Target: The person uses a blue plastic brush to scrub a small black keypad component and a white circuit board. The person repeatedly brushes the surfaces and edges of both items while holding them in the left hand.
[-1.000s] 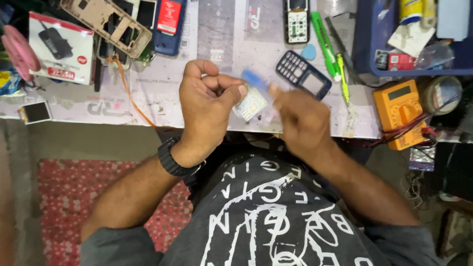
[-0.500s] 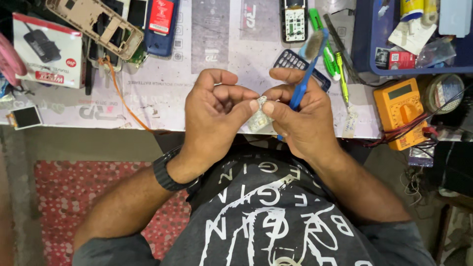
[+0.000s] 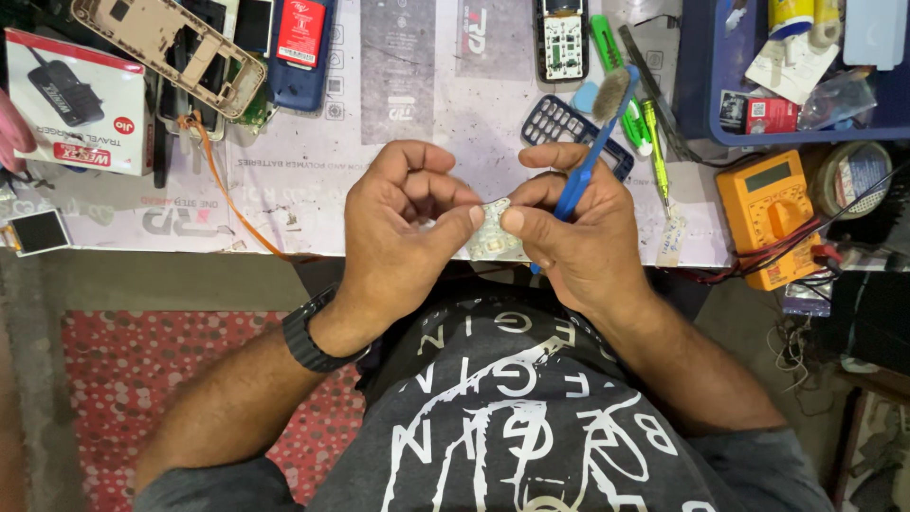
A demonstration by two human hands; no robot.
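My left hand point(image 3: 403, 232) and my right hand point(image 3: 573, 237) meet at the table's near edge. Both pinch a small pale keypad membrane point(image 3: 493, 239) between thumbs and fingertips. My right hand also holds a blue toothbrush point(image 3: 595, 142), whose worn bristle head points up and away from me. A black watch point(image 3: 313, 337) is on my left wrist. Just beyond my right hand lies a dark blue phone keypad frame point(image 3: 559, 123).
On the table lie a beige phone housing point(image 3: 171, 43), a red-and-white charger box point(image 3: 81, 100), a phone circuit board point(image 3: 566, 38), green screwdrivers point(image 3: 645, 123), an orange multimeter point(image 3: 770, 213), a tape roll point(image 3: 858, 175) and a blue tray point(image 3: 706, 85) of bits.
My hands have come together on the small membrane. The toothbrush has swung up from brushing, so that its head now points away from me. The view has shifted slightly.
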